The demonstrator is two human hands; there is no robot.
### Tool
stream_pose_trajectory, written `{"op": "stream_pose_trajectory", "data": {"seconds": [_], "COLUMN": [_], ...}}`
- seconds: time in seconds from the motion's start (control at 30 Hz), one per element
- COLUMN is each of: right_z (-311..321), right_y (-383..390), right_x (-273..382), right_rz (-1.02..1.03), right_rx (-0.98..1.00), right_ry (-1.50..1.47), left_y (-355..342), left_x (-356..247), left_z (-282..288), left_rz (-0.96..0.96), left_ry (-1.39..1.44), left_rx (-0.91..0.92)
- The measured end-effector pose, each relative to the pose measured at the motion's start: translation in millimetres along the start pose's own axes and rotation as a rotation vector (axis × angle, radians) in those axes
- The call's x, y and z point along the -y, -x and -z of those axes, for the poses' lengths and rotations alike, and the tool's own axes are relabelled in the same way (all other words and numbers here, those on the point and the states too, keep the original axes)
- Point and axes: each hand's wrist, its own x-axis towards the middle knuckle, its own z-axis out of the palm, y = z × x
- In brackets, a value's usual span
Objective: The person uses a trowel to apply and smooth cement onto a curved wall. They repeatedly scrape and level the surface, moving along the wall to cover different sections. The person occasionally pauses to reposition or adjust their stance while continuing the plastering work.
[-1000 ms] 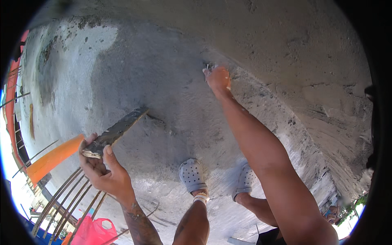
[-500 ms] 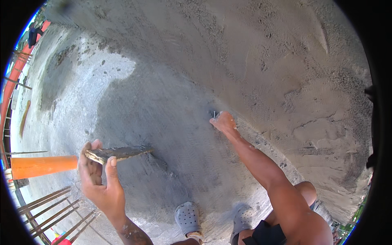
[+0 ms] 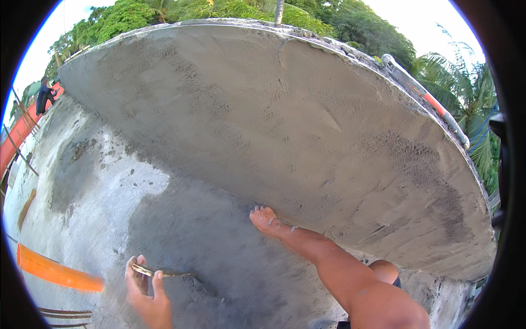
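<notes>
My left hand (image 3: 147,293) is closed on the edge of a thin, flat board (image 3: 164,272), thumb on one side and fingers on the other. The board is seen nearly edge-on, with a pale, rough near edge and a dark grey top. My right hand (image 3: 264,218) reaches down to where the plastered wall (image 3: 263,120) meets the wet grey floor (image 3: 203,219). Its fingers are curled, and whatever they hold is hidden. Wet mortar coats the wall in a brown-grey, partly rough layer.
An orange pipe (image 3: 60,271) stands at the left, with rusty rebar (image 3: 66,313) below it. A person in dark clothes (image 3: 45,96) is far off at upper left. A grey and orange pole (image 3: 427,98) lies along the wall's top edge, with trees beyond.
My view has tilted up, bringing the wall's top and the trees into sight. My right hand has moved left along the wall's foot. The board remains in my left hand.
</notes>
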Motion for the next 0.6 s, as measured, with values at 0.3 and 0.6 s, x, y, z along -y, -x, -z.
{"op": "stream_pose_trajectory", "data": {"seconds": [0.3, 0.6], "right_z": [7.6, 55.5], "right_y": [-27.2, 10.8], "right_x": [-22.5, 41.1], "right_rz": [0.171, 0.012], "right_rx": [0.205, 0.565], "right_ry": [0.084, -0.228], "left_y": [0.6, -16.9], "left_x": [18.2, 26.4], "left_z": [-1.6, -1.1], "left_rz": [-0.224, -0.273], "left_ry": [-0.047, -0.065], "left_rx": [-0.070, -0.167]}}
